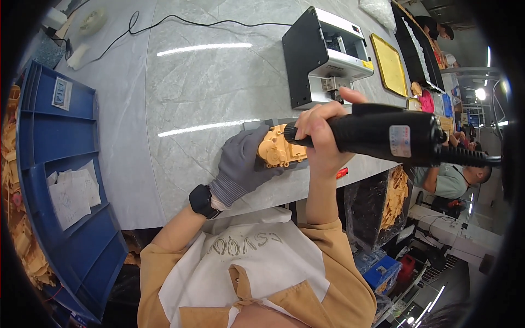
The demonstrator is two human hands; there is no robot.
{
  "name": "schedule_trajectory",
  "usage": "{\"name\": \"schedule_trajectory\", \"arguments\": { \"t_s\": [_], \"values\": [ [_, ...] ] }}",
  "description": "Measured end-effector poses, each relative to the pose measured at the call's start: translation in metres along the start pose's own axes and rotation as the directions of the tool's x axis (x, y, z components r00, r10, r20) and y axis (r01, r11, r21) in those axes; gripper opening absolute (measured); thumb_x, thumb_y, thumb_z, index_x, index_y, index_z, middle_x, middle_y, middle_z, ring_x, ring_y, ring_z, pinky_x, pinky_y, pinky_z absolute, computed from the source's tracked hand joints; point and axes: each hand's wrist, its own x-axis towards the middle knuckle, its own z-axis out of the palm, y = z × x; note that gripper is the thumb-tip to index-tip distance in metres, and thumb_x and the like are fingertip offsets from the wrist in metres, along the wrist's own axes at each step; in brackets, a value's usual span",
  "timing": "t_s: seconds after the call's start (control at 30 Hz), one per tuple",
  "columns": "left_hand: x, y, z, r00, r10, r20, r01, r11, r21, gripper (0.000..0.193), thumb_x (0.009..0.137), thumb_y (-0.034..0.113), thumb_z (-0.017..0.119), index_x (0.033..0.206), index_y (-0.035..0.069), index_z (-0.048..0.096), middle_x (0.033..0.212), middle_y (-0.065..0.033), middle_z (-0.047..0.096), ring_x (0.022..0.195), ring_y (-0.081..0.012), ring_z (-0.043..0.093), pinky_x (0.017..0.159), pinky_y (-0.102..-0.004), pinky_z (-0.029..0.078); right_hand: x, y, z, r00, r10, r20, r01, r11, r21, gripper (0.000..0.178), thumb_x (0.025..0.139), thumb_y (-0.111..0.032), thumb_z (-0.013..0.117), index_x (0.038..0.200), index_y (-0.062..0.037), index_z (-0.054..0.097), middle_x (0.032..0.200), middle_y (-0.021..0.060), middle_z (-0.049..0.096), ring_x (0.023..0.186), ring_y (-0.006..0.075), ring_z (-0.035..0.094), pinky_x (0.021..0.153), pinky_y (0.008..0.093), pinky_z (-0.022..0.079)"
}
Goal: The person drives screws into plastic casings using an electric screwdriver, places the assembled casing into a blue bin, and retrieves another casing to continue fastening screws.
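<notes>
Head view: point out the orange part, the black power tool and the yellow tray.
Orange part [277,150]: head view, on its upper face.
Black power tool [372,131]: head view, on the middle of its body.
Yellow tray [389,65]: head view, on its flat bottom.

Head-worn fisheye, looking down from above the wearer's chest across the counter [202,93].
The single view comes from the left one of two cameras side by side on the head; it faces down and forward, with the wearer's apron [246,246] at the lower edge and the counter's far stretch at the top. The left hand [243,156] and right hand [325,131] sit near the middle at close range, and the black handheld tool [377,134] looms largest. Toward the rim, the blue container [60,136] bows at left, while a seated person [451,180] tips sideways at right; black corners ring the circle.
</notes>
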Motion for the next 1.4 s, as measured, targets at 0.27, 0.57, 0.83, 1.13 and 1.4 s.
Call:
{"name": "schedule_trajectory", "arguments": {
  "t_s": [0.27, 0.57, 0.83, 1.13, 1.4],
  "values": [
    [0.005, -0.001, -0.001, 1.000, 0.000, -0.015, 0.000, 1.000, -0.011, 0.078, 0.056, 0.028, 0.082, 0.120, 0.004, 0.044, 0.104, -0.0137, 0.059, 0.089, -0.0323, 0.059, 0.076, -0.0389, 0.048, 0.002, 0.005, 0.008, 1.000, -0.015, 0.003, 0.015, 0.998, -0.067, 0.049, 0.073, 0.006, 0.054, 0.116, 0.0012, 0.032, 0.062, 0.0053, 0.052, 0.048, 0.0126, 0.051, 0.051, 0.0271, 0.046],
    [0.005, 0.001, -0.002, 1.000, -0.027, -0.004, 0.027, 0.999, -0.024, 0.076, 0.057, 0.029, 0.082, 0.118, 0.004, 0.046, 0.103, -0.0132, 0.058, 0.090, -0.0318, 0.058, 0.076, -0.0389, 0.048, 0.002, 0.007, 0.007, 1.000, -0.017, 0.026, 0.019, 0.997, -0.074, 0.041, 0.075, 0.004, 0.056, 0.109, -0.0027, 0.034, 0.062, 0.0056, 0.052, 0.046, 0.0121, 0.049, 0.048, 0.0270, 0.045],
    [0.005, 0.002, -0.003, 0.999, -0.044, -0.022, 0.043, 0.998, -0.040, 0.073, 0.057, 0.031, 0.081, 0.116, 0.005, 0.048, 0.104, -0.0120, 0.058, 0.092, -0.0318, 0.058, 0.078, -0.0394, 0.047, 0.005, 0.005, 0.012, 0.999, 0.034, 0.035, -0.032, 0.998, -0.053, 0.037, 0.075, 0.006, 0.055, 0.104, -0.0041, 0.035, 0.062, 0.0062, 0.053, 0.046, 0.0123, 0.048, 0.047, 0.0268, 0.044],
    [0.004, 0.002, -0.003, 0.999, 0.013, -0.052, -0.012, 1.000, 0.024, 0.079, 0.055, 0.032, 0.081, 0.121, 0.007, 0.044, 0.100, -0.0145, 0.057, 0.089, -0.0310, 0.058, 0.077, -0.0422, 0.046, 0.006, 0.008, 0.013, 0.995, 0.048, 0.091, -0.043, 0.998, -0.053, 0.038, 0.075, 0.010, 0.054, 0.105, -0.0042, 0.037, 0.064, 0.0067, 0.053, 0.046, 0.0117, 0.048, 0.048, 0.0261, 0.044],
    [0.002, -0.002, -0.002, 0.999, 0.000, -0.054, -0.002, 0.999, -0.037, 0.079, 0.053, 0.029, 0.082, 0.119, 0.009, 0.044, 0.099, -0.0137, 0.057, 0.086, -0.0319, 0.058, 0.073, -0.0405, 0.048, 0.004, 0.011, 0.016, 0.995, 0.016, 0.101, -0.004, 0.994, -0.114, 0.039, 0.075, 0.009, 0.055, 0.107, -0.0026, 0.037, 0.063, 0.0069, 0.052, 0.046, 0.0126, 0.048, 0.050, 0.0274, 0.045]
  ]
}}
